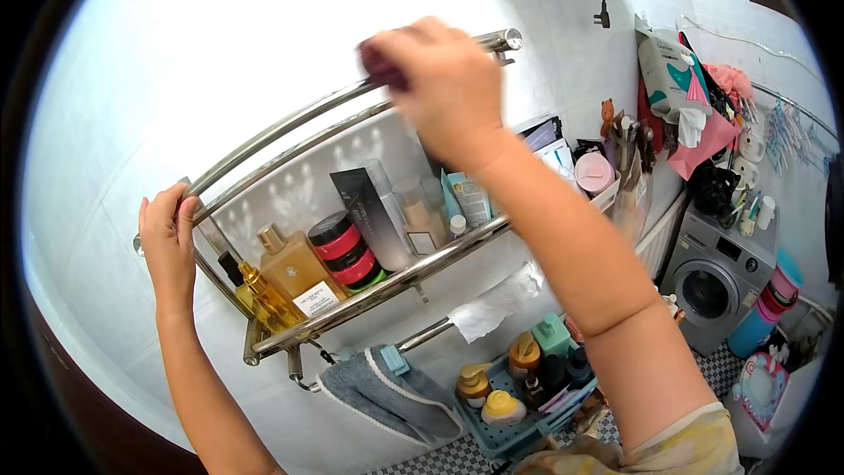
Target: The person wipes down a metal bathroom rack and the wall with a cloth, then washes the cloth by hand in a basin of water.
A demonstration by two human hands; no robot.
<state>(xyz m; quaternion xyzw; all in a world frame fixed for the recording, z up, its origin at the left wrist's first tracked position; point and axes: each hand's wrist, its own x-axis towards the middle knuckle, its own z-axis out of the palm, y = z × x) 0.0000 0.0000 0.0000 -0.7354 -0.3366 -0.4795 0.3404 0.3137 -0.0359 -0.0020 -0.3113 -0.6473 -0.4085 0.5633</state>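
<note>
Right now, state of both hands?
Left hand: closed on the metal rack, at its left end.
Right hand: closed on a dark maroon item, apparently cloth, at the upper rail; blurred.

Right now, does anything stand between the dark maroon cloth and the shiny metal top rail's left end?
Only the bare left hand, at that end; the rail between it and the cloth looks clear.

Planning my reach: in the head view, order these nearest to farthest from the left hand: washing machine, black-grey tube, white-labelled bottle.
From the left hand:
1. White-labelled bottle, lower right of it.
2. Black-grey tube, further right.
3. Washing machine, far right.
</note>
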